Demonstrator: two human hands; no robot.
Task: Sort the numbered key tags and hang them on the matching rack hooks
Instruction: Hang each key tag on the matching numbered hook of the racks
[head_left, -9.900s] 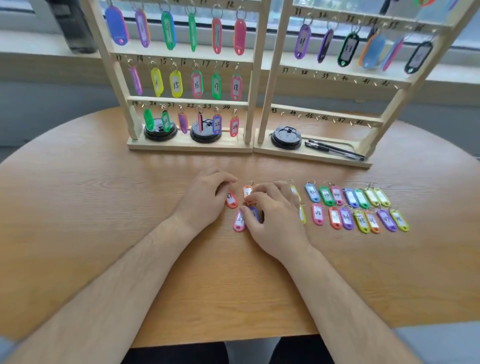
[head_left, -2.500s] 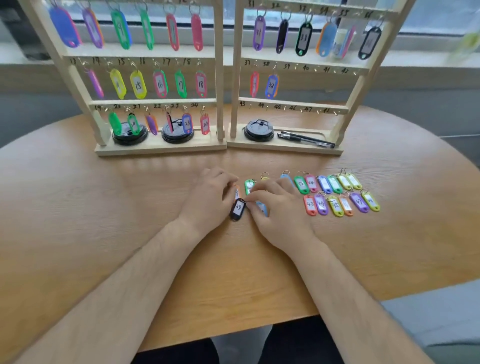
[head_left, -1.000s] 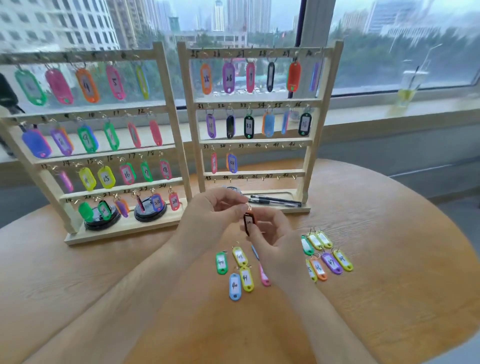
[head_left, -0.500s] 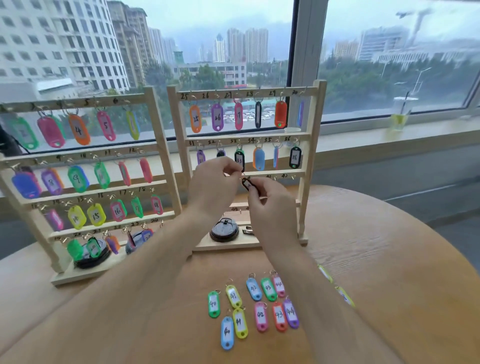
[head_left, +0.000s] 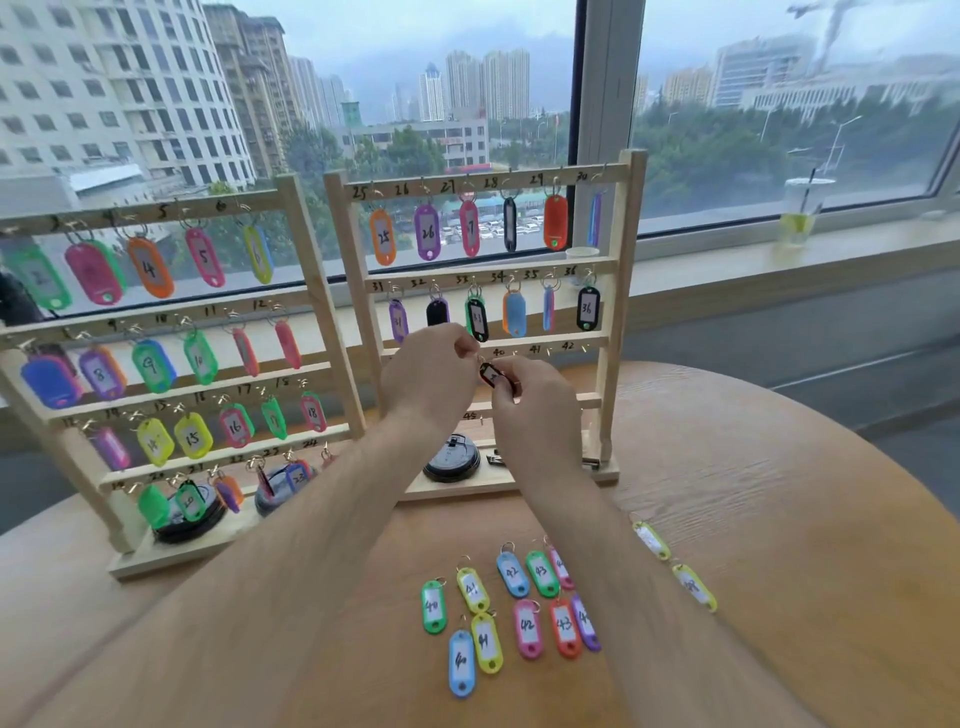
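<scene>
Lifted off the round wooden table (head_left: 779, 519), the black plastic key tag (head_left: 492, 374) now sits at the third rail of the pale wooden right-hand rack (head_left: 621, 312) — your left hand (head_left: 431, 371) pinches its ring, your right hand (head_left: 537, 410) its body, ring-end tilted up-left, just under the hooks.

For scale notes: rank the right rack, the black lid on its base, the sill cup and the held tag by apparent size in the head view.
1. Right rack.
2. Black lid and sill cup look alike; the cup is farther off, so unranked.
3. Held tag, partly hidden.
</scene>
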